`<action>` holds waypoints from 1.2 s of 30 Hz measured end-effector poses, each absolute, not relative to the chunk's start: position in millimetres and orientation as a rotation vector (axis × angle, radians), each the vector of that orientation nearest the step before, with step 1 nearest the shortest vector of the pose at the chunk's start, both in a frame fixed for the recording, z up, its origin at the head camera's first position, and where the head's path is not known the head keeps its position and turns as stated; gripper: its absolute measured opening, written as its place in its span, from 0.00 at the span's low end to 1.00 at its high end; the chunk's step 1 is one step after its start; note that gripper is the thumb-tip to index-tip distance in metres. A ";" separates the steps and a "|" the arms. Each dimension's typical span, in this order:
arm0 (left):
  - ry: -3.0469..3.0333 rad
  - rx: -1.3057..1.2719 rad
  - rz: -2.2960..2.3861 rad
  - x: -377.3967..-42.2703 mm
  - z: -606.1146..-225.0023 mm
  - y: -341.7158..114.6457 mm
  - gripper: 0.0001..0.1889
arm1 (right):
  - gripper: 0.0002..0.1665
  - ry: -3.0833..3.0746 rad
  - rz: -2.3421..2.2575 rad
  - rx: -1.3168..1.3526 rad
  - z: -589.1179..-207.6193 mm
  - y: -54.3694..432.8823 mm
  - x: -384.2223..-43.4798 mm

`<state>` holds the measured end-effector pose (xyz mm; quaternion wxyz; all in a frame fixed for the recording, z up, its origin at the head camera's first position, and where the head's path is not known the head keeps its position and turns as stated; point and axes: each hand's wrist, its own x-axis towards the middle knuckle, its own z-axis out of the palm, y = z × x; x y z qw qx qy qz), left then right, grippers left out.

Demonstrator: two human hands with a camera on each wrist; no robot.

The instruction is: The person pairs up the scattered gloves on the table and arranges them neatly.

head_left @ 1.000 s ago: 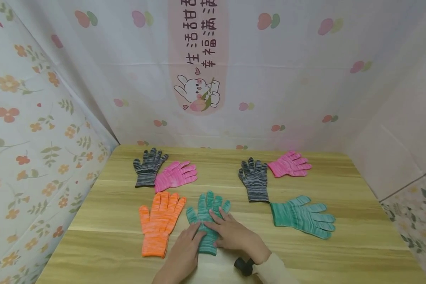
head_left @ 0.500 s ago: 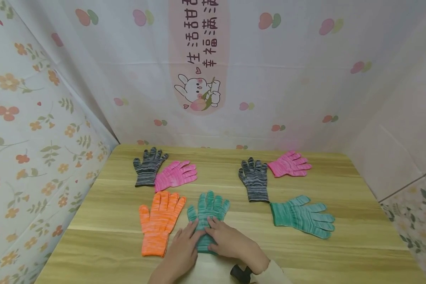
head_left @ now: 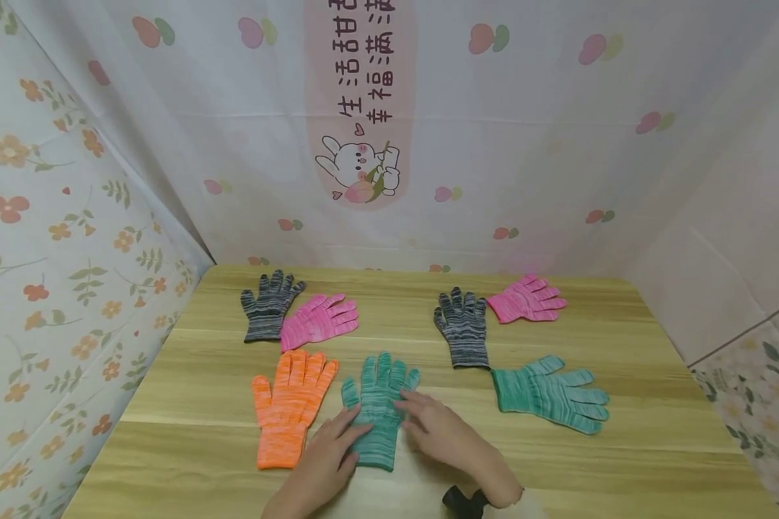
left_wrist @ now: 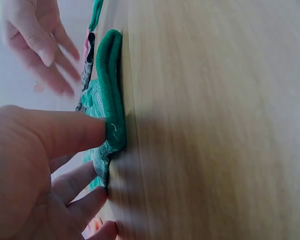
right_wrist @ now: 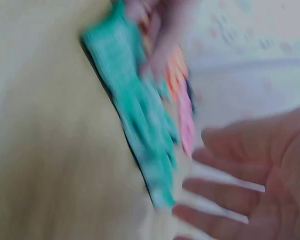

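A green knitted glove (head_left: 379, 414) lies flat near the table's front, its fingers pointing to the back. My left hand (head_left: 321, 455) rests on the glove's left side, with extended fingers touching the edge. In the left wrist view, the thumb of my left hand (left_wrist: 45, 150) touches the thick green cuff (left_wrist: 111, 95). My right hand (head_left: 446, 438) is over the glove's right edge, fingers loosely extended. The right wrist view is blurred but shows my right hand (right_wrist: 250, 185) spread, with a gap between it and the green glove (right_wrist: 135, 105). Just left lies an orange glove (head_left: 292, 411).
A second green glove (head_left: 548, 395) lies at the right. Dark grey gloves (head_left: 269, 310) and pink gloves (head_left: 321, 321) lie farther back in two pairs. A patterned cloth (head_left: 493, 144) hangs behind the table (head_left: 623, 476). A small black object (head_left: 464, 502) is beside my right wrist.
My right hand has moved off the middle of the green glove to its right edge. My left hand has shifted slightly toward the front left. The glove's cuff now shows more fully.
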<state>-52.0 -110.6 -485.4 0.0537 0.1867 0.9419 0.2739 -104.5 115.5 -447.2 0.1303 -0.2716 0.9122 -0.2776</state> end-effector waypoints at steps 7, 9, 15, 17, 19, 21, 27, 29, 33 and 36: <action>2.869 0.584 0.848 -50.5 -485.0 -112.3 0.22 | 0.17 2.984 -0.877 -0.135 -447.2 176.6 -127.7; 2.871 0.578 0.848 -50.4 -484.1 -112.7 0.22 | 0.20 2.979 -0.843 0.006 -449.3 192.4 -131.6; 2.851 0.580 0.860 -50.5 -482.5 -112.8 0.22 | 0.28 2.936 -0.693 0.127 -458.4 219.0 -132.5; 2.843 0.584 0.866 -50.4 -482.7 -112.6 0.23 | 0.28 2.933 -0.647 0.126 -460.8 222.9 -132.2; 2.839 0.586 0.876 -50.3 -483.0 -112.6 0.23 | 0.26 2.932 -0.632 0.107 -461.8 225.5 -133.0; 2.842 0.585 0.883 -50.2 -483.4 -112.6 0.23 | 0.23 2.935 -0.618 0.082 -461.7 227.4 -134.4; 2.845 0.581 0.893 -49.8 -482.6 -112.0 0.22 | 0.13 2.909 -0.578 0.032 -457.6 230.9 -135.2; 2.847 0.575 0.890 -49.5 -482.1 -111.6 0.23 | 0.14 2.876 -0.590 0.045 -456.2 230.9 -134.1; 2.846 0.552 0.887 -48.1 -480.8 -110.9 0.22 | 0.14 2.815 -0.672 0.063 -448.5 226.5 -129.1; 2.838 0.526 0.881 -47.3 -479.5 -110.1 0.21 | 0.14 2.818 -0.753 0.025 -435.3 218.9 -123.6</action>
